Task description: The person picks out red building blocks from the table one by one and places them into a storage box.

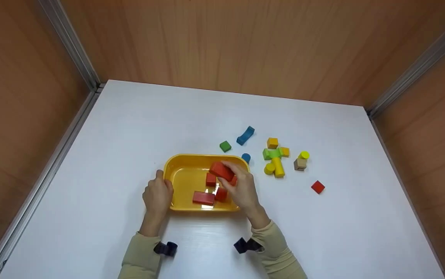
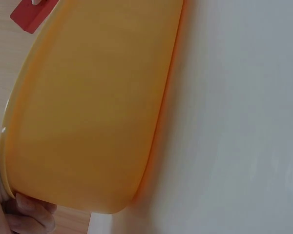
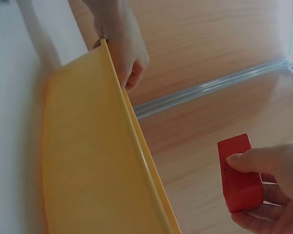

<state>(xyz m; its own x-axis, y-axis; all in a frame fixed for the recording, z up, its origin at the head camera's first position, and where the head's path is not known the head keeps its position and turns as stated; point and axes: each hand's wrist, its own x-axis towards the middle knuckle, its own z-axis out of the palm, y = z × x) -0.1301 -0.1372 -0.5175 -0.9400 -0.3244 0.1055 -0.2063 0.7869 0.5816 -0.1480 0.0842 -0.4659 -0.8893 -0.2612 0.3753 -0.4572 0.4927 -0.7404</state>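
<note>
A yellow tray (image 1: 183,156) with raised walls sits in front of the person, with several red blocks (image 1: 203,198) inside on its right half. The left hand (image 1: 157,195) grips the tray's left rim; in the left wrist view its fingers (image 2: 31,214) curl under the tray's edge. Above the tray's right side, the right hand (image 1: 241,190) pinches a red block (image 3: 239,175) between thumb and fingers. The right wrist view shows that block higher than the tray's rim. Part of the tray's right end is hidden behind the right hand.
Beyond the tray lie a green block (image 1: 225,146), a blue curved block (image 1: 245,135) and a blue cylinder (image 1: 246,157). Rightward are yellow and green blocks (image 1: 279,167), a wooden block (image 1: 300,164) and a red block (image 1: 318,187). Wooden panels (image 1: 222,46) enclose the white table (image 1: 90,193).
</note>
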